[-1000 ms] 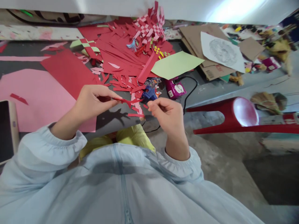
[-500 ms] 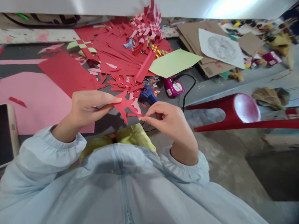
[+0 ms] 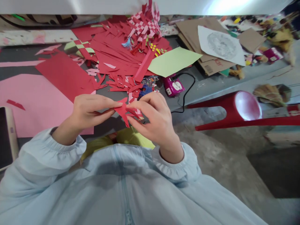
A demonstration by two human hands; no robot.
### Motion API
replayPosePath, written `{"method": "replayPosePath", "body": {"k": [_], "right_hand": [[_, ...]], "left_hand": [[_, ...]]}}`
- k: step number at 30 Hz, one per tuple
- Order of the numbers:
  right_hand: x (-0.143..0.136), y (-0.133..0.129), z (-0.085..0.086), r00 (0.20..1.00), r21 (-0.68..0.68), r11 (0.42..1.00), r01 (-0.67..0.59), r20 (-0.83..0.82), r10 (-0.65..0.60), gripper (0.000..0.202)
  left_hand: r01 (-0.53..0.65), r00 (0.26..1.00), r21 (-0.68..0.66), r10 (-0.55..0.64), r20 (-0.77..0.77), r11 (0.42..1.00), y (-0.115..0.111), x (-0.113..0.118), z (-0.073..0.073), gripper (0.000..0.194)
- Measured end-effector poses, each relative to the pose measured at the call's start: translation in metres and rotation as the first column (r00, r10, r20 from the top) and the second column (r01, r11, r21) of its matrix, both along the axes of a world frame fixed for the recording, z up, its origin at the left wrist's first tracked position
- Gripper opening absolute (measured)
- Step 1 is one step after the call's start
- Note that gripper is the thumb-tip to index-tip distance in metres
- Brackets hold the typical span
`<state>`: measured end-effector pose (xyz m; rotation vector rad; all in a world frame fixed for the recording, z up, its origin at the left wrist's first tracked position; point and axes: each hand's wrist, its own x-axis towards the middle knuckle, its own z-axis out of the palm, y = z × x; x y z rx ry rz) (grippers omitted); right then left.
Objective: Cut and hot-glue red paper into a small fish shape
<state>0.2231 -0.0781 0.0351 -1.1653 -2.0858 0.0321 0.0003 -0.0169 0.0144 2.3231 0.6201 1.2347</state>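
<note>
Between my two hands, above the table's near edge, is a small red folded paper piece [image 3: 122,112] with pointed tips. My left hand [image 3: 93,109] pinches its left side between thumb and fingertips. My right hand [image 3: 152,116] is at its right side, the index fingertip touching the paper and the thumb apart, lower down. Its fingers partly cover the right points of the piece. Just behind the right hand, a blue glue gun [image 3: 145,90] is mostly hidden. Red paper scraps [image 3: 120,82] lie beyond the hands.
Pink sheet [image 3: 35,103] and red sheet [image 3: 62,75] lie at left, a phone-like device [image 3: 12,134] at the left edge. Pale green paper [image 3: 174,61], a purple box [image 3: 173,86] with a black cable and cardboard [image 3: 217,67] are at right. A red stool-like object [image 3: 229,107] stands beyond.
My right hand has moved left and up, from a pinch on the lower right tip to the middle of the red piece, and its thumb has spread from the index finger.
</note>
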Motion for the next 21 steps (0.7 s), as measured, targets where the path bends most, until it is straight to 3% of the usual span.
{"method": "replayPosePath", "body": {"k": [4,8,11,14,17,21], "right_hand": [[-0.001,0.004,-0.011,0.999,0.107,0.994,0.028,-0.038,-0.024,0.01],[0.004,0.005,-0.017,0.999,0.192,0.981,0.02,-0.028,-0.015,0.015],[0.009,0.003,-0.018,1.0,0.275,0.961,-0.019,-0.006,0.021,0.017],[0.011,0.001,-0.018,0.999,0.217,0.975,-0.043,0.016,0.04,0.019],[0.011,0.0,-0.016,0.997,0.085,0.995,-0.053,0.053,0.048,0.023],[0.011,0.0,-0.012,0.986,0.164,0.979,-0.124,0.135,0.102,0.029]], "left_hand": [[0.005,0.998,-0.069,-0.009,-0.063,0.998,-0.002,0.0,0.0,0.027],[0.024,0.996,-0.126,-0.013,0.088,0.992,-0.004,0.002,-0.003,0.045],[0.052,0.991,-0.292,-0.013,0.135,0.955,-0.005,0.004,-0.001,0.037],[0.067,0.989,-0.463,0.003,0.148,0.884,-0.005,0.006,0.005,0.021],[0.085,0.994,-0.556,-0.031,0.107,0.827,-0.004,0.007,0.011,0.021],[0.168,0.985,-0.588,-0.158,0.068,0.791,-0.004,0.009,0.012,0.028]]}}
